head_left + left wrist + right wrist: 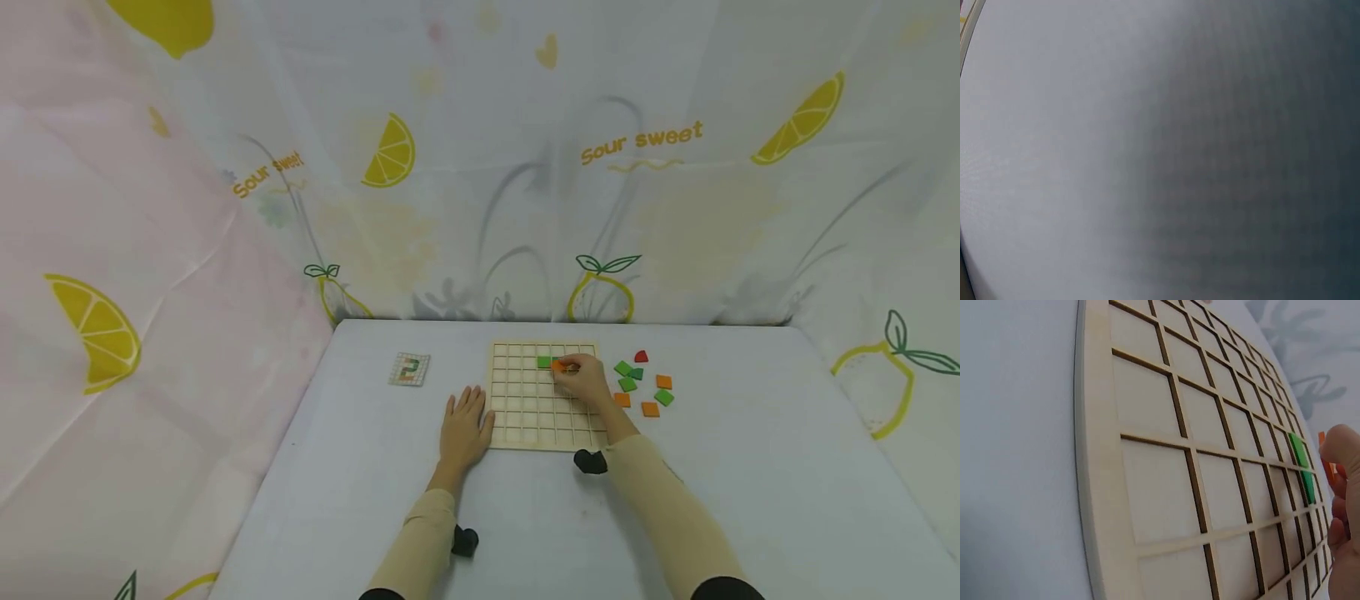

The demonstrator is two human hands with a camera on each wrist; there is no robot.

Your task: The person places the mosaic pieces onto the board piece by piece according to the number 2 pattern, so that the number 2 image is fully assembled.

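Pinching an orange tile (557, 366) between the thumb and curled fingers of the right hand (581, 380), holding it over the upper part of a pale gridded board (517, 417), close beside a bright green tile (543, 362) and a darker green tile (1308, 486) seated in neighbouring cells. Partly hiding the orange tile behind the thumb in the right wrist view, leaving its exact contact with the board unclear. Resting the left hand (462, 429) on the white table (540, 525), just beside the board's left edge, laying its fingers out straight and gripping nothing, reaching with the thumb close to that edge. Facing a loose scatter on the table to the right of the board: a red piece (641, 357), three orange squares (663, 382), three bright green squares (663, 397) and one darker green square (637, 374). Having a small card (409, 369) to the left of the board, well apart from it, bearing a coloured figure like a 2. Wearing beige sleeves (663, 492), working before a pale cloth (480, 233) printed with lemons and the words "Sour sweet". Getting mostly blurred grey in the left wrist view
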